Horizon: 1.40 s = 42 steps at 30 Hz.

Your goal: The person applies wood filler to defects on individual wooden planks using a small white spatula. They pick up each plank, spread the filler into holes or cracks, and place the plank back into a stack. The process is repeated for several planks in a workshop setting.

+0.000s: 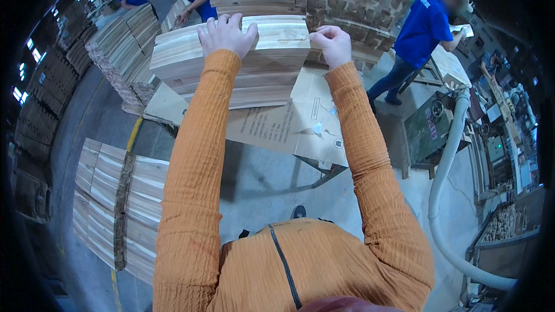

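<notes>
- The board stack sits on the cardboard sheet.
- Your left hand lies spread on the stack's top board, above the cardboard; press evenly to steady it.
- Your right hand is pinched at that board's right end; I can't tell whether it grips anything.
- Mind splintery edges.
- Wood piles crowd the cardboard's far side; floor on its near side offers room.

Stacked boards, seemingly machinery, show a woodworking workshop.
</notes>
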{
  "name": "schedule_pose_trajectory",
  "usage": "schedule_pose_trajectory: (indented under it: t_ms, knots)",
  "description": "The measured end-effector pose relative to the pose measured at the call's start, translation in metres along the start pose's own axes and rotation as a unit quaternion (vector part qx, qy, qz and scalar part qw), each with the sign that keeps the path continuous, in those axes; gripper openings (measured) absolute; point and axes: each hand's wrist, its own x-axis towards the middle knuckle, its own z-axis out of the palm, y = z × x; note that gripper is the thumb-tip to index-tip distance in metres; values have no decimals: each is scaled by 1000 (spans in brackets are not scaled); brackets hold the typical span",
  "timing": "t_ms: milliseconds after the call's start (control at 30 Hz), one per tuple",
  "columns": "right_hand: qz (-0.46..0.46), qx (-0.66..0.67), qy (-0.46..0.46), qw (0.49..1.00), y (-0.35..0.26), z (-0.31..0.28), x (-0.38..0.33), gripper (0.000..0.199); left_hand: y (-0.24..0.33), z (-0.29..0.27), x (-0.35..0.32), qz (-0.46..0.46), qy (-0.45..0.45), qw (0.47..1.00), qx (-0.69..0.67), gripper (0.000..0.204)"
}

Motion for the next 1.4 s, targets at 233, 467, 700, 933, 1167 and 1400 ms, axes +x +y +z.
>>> schedule_pose_trajectory:
  t_ms: [233, 467, 700, 933, 1167, 1400]
  knots:
    - [-32, 5, -55, 998, -2, 3, -6, 17, -6, 1, -1, -10, -12, 1000, 1, 52]
    - [25, 45, -62, 997, -6, -7, -8, 16, -2, -2, -2, -6, -14, 1000, 5, 53]
    - [89, 79, -69, 991, -5, -16, -8, 12, -2, -4, -5, -10, -30, 999, 0, 51]
    - [55, 50, -100, 992, -4, -5, -8, 19, -1, -1, -4, -6, -3, 1000, 12, 53]
    - [219, 144, -101, 960, -15, -5, -12, 31, -2, -4, -7, -9, -18, 1000, -8, 53]
    - [253, 129, -68, 956, -18, -3, -7, 39, -2, -6, -9, -11, -23, 1000, -9, 52]
